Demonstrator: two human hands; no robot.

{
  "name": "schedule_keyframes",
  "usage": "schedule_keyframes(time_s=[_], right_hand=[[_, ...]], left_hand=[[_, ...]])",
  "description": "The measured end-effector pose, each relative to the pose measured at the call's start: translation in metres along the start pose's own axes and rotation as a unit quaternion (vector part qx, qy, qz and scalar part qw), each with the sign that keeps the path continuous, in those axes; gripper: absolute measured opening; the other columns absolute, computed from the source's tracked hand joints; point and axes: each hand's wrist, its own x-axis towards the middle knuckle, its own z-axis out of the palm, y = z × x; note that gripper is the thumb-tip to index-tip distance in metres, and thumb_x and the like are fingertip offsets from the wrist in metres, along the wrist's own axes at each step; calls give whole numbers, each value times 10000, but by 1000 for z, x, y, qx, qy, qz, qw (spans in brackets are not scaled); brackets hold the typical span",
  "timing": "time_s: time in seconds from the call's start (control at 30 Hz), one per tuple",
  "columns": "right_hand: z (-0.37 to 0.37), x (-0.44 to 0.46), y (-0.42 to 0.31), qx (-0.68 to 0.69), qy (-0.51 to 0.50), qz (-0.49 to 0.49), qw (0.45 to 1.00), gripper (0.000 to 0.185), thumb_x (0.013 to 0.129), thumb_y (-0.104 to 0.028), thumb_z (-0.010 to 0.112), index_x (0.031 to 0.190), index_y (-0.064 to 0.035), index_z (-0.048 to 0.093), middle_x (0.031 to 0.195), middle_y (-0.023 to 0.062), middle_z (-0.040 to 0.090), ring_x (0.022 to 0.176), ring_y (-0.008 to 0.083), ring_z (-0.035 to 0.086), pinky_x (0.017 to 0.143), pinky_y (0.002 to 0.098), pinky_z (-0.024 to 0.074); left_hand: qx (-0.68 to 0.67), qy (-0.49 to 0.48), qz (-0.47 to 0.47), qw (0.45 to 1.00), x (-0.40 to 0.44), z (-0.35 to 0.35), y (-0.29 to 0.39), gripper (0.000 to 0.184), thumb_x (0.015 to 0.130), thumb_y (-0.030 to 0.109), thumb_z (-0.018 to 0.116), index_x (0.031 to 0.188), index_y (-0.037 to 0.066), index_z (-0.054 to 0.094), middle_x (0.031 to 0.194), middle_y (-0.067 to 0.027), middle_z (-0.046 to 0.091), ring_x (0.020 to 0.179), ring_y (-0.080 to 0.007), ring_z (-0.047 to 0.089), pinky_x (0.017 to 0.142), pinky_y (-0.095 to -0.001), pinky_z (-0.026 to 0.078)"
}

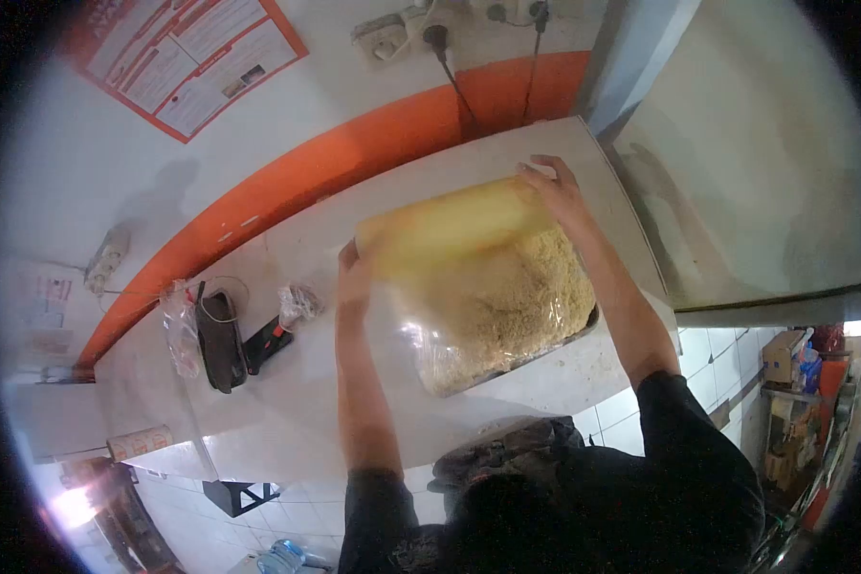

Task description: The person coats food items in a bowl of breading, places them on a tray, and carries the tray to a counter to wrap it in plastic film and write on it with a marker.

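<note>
A wide yellowish roll of plastic wrap [445,222] spans the space between my hands, above the far side of a tray. My left hand [351,263] grips its left end, the fingers mostly hidden behind it. At the right end, my right hand [553,189] holds on with curved fingers. Clear film [426,349] stretches from the roll over the tray, shiny and wrinkled at the near left corner. Pale crumbs [531,287] fill the tray beneath the film. Only a dark strip of the tray's rim [536,356] shows at the near right.
Left on the white table [287,421] lie a dark elongated case [222,342], a black-and-red tool [270,342] and crumpled clear plastic [298,304]. A printed roll [141,443] sits at the table's left end. Cables and plugs [437,40] hang on the wall behind.
</note>
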Motion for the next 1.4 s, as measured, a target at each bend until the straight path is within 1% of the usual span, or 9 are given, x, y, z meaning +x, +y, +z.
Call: schedule_keyframes(time_s=[0.17, 0.3, 0.5, 0.67, 0.73, 0.9, 1.1, 1.17, 1.4], right_hand=[[-1, 67, 46, -73, -68, -83, 991, 374, 888, -294, 689, 1147, -44, 586, 1037, 100, 672, 962, 180, 631, 811, 335, 513], [7, 94, 65, -100, -52, -94, 989, 306, 889, -300, 674, 1074, -58, 642, 1055, 79, 673, 978, 194, 625, 841, 342, 500], [7, 131, 112, -105, -68, -118, 985, 376, 901, -342, 656, 1134, -48, 622, 1109, 119, 655, 1009, 245, 633, 856, 361, 504], [-52, 44, 88, -307, 49, -121, 943, 543, 940, -436, 581, 1251, 8, 547, 1198, 178, 627, 1049, 321, 633, 931, 402, 476], [-101, 22, 128, -394, 16, 71, 916, 555, 971, -430, 532, 1289, 24, 512, 1227, 158, 624, 1094, 291, 614, 950, 386, 457], [-116, -33, 174, -198, -39, 28, 979, 520, 1015, -407, 468, 1301, 24, 516, 1038, 106, 598, 969, 197, 537, 863, 323, 442], [-106, -59, 170, -81, -9, 72, 994, 779, 974, -422, 537, 1461, 103, 231, 1519, 242, 302, 1400, 275, 328, 1135, 337, 277], [-116, -78, 208, -134, 65, 13, 989, 587, 997, -400, 511, 1322, 85, 455, 1303, 176, 547, 1212, 233, 506, 1011, 322, 402], [-124, -215, 145, -108, -1, -48, 993, 305, 1030, -326, 475, 875, -63, 487, 779, -24, 448, 764, 67, 423, 669, 245, 398]], left_hand=[[205, 104, -29, 973, 45, 4, -34, 476, 949, 397, 587, 1138, -39, 623, 1052, -79, 671, 978, -174, 615, 914, -308, 456], [52, -4, 54, 997, 63, -11, -67, 475, 934, 407, 611, 1121, -30, 637, 996, -66, 672, 954, -174, 620, 890, -312, 474], [-4, -9, -74, 997, 77, -24, -112, 482, 927, 420, 622, 1090, -33, 653, 988, -70, 676, 939, -166, 625, 855, -301, 487], [248, 242, -41, 937, -15, 1, -68, 542, 958, 436, 566, 1111, -83, 604, 1066, -167, 657, 1014, -246, 601, 892, -370, 463], [179, 213, -148, 949, -61, 8, -76, 567, 981, 438, 510, 1158, -96, 576, 1130, -214, 634, 1072, -287, 586, 941, -389, 439], [128, 207, -221, 945, -98, 34, -97, 659, 999, 494, 399, 1304, -86, 476, 1286, -242, 543, 1214, -326, 505, 1027, -401, 379], [160, 224, -202, 940, -101, 27, -125, 713, 998, 535, 359, 1383, -61, 427, 1367, -249, 490, 1288, -354, 454, 1078, -398, 334], [134, 264, -178, 938, -126, 39, -89, 472, 1022, 329, 420, 1198, -85, 567, 1137, -193, 628, 1035, -244, 565, 924, -383, 440], [50, 244, -148, 957, -247, 27, -71, 471, 1050, 364, 380, 1144, -53, 577, 1059, -97, 630, 970, -158, 552, 875, -302, 446]])
